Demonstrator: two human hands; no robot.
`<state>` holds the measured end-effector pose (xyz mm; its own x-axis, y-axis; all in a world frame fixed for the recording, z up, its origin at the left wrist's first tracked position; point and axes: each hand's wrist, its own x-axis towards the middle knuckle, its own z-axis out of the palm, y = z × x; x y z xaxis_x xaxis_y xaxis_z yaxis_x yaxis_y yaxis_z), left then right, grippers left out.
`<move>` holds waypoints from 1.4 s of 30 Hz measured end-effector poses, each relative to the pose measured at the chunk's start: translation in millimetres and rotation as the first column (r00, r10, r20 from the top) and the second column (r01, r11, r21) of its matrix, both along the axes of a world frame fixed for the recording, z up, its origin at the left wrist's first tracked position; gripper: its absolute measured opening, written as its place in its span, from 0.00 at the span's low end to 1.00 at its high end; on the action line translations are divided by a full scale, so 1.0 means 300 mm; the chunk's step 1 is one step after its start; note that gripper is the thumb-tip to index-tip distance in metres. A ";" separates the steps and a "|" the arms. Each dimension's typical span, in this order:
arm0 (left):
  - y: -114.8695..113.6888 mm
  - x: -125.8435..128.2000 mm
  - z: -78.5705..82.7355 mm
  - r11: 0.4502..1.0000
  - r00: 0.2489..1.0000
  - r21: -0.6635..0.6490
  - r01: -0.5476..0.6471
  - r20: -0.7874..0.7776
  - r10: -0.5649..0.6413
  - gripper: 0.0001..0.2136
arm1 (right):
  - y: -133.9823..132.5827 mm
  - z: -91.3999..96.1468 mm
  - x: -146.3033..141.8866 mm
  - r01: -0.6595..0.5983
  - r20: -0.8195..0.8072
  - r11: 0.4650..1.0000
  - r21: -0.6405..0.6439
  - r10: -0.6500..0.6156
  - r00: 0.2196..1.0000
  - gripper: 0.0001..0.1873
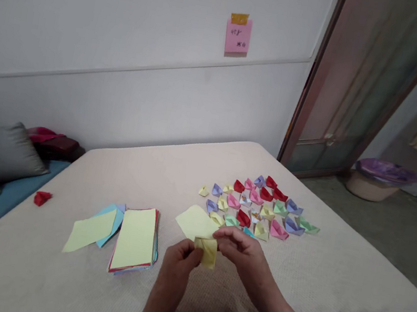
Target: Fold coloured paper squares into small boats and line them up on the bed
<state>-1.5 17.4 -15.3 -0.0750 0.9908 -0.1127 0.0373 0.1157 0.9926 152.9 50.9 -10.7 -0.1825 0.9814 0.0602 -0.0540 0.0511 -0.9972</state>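
A small folded piece of yellow paper (209,255) is pinched between the thumb and fingers of my left hand (180,263). My right hand (242,252) has its fingers bent together at the upper right edge of that paper; its fingertips touch the corner. Just behind my hands lies a flat sheet of pale yellow paper (193,220), partly hidden by them. Beyond my right hand several small folded paper boats (244,218) stand in loose rows, in red, pink, purple, green, yellow and white. A stack of coloured paper (134,242), yellow on top, rests left of my left hand.
Loose yellow (89,232) and blue sheets (112,225) overlap left of the stack. A red folded paper (42,198) sits near the left edge of the cream-covered surface (142,171). A pink note (237,37) is taped to the wall. A lined bin (373,186) stands on the floor.
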 end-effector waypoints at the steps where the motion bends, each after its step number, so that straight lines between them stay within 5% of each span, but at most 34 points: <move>1: 0.000 0.000 0.000 1.000 0.999 0.025 0.005 -0.042 -0.004 0.10 | 0.000 -0.002 -0.003 -0.013 -0.016 1.000 -0.005 0.013 1.000 0.07; 12: -0.006 0.016 -0.016 0.998 0.965 0.070 -0.006 -0.260 0.024 0.11 | 0.008 -0.069 -0.017 0.005 0.071 0.999 0.035 -0.007 0.997 0.11; 20: -0.006 0.030 -0.006 1.000 0.997 0.010 0.002 -0.078 -0.001 0.05 | 0.002 -0.070 -0.022 0.054 0.067 0.998 0.045 -0.057 0.996 0.11; 28: 0.002 0.027 -0.061 0.999 0.976 -0.025 0.039 0.217 -0.032 0.09 | -0.029 -0.066 -0.043 0.049 0.172 0.993 0.106 -0.067 0.983 0.11; 42: 0.000 0.037 -0.060 0.997 0.995 -0.047 -0.053 0.086 0.057 0.10 | -0.043 -0.043 -0.050 0.032 0.360 0.983 0.182 -0.097 0.928 0.09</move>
